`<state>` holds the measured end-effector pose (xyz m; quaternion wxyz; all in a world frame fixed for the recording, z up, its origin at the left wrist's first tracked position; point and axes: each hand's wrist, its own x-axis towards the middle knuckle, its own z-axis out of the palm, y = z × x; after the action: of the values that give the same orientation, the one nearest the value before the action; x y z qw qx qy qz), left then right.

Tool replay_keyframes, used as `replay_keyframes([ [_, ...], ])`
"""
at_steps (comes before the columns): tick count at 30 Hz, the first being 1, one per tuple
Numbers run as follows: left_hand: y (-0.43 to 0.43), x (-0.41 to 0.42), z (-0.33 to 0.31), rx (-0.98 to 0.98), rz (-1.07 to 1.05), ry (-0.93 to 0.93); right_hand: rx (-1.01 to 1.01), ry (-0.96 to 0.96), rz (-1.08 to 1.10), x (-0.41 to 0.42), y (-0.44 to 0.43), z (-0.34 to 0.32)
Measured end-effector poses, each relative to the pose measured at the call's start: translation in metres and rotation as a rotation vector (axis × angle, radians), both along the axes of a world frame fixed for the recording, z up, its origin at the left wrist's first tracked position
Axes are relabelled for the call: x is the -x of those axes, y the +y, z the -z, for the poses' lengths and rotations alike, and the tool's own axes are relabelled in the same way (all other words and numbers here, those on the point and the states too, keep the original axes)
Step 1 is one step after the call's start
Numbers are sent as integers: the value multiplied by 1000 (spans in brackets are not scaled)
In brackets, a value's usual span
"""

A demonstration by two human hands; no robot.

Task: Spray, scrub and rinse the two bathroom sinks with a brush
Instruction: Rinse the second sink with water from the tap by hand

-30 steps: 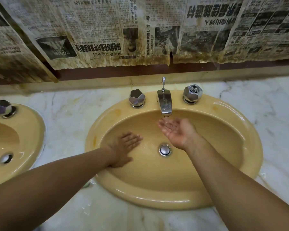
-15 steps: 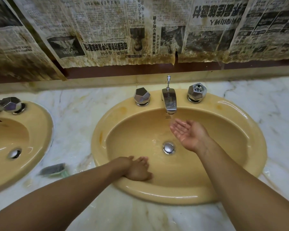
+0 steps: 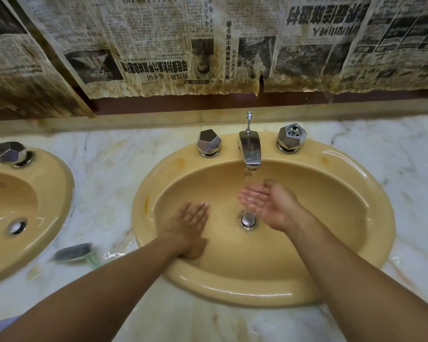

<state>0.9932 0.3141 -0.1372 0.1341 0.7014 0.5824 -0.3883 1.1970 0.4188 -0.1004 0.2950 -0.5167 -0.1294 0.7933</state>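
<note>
Two sinks, centre sink (image 3: 356,169) and left sink (image 3: 47,193), one brush (image 3: 72,253) on surface (image 3: 104,169) lower left, left hand (image 3: 188,225) flat in centre sink, right hand (image 3: 269,203) cupped under one tap (image 3: 250,149), both grips released.

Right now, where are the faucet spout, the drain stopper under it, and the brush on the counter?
faucet spout (image 3: 249,149): head view, top face of the chrome spout.
drain stopper (image 3: 248,219): head view, centre of the metal cap.
brush (image 3: 71,251): head view, its dark, blurred body.
</note>
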Motion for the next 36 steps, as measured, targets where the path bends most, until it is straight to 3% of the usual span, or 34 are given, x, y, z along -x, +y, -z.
replay_keyframes([
  [2,-6,-19,-3,201,-140,-122,77,135,205,-9,12,3],
  [4,-9,-32,-10,354,-192,-220,70,190,201,-5,16,-4],
  [6,-7,-32,-21,461,-180,-298,24,192,20,7,8,-21],
  [9,-1,-16,-33,592,-206,-380,-105,55,-459,24,-19,-47],
  [11,0,-8,-28,551,-211,-369,-237,-151,-742,25,-39,-52],
  [13,-2,-9,-18,385,-116,-301,-338,-340,-846,18,-51,-49],
  [15,-3,-13,-6,234,-93,-234,-347,-408,-777,7,-49,-41],
  [18,-2,-25,6,205,-157,-207,-229,-315,-436,-10,-23,-24],
  [22,-6,-42,-12,438,-160,-350,29,175,89,-18,14,-16],
  [25,-6,-33,-38,606,-67,-417,39,273,137,-12,24,-18],
  [27,-5,-18,-44,583,-64,-333,-14,216,-23,-1,16,-30],
  [30,0,2,-28,268,-9,-76,-180,83,-469,16,-22,-54],
  [32,3,12,-18,38,78,76,-416,-144,-870,14,-48,-63],
  [34,4,14,-12,-26,96,122,-696,-416,-1203,3,-58,-59],
  [36,1,3,-11,64,-4,60,-703,-497,-1148,-6,-53,-53],
])
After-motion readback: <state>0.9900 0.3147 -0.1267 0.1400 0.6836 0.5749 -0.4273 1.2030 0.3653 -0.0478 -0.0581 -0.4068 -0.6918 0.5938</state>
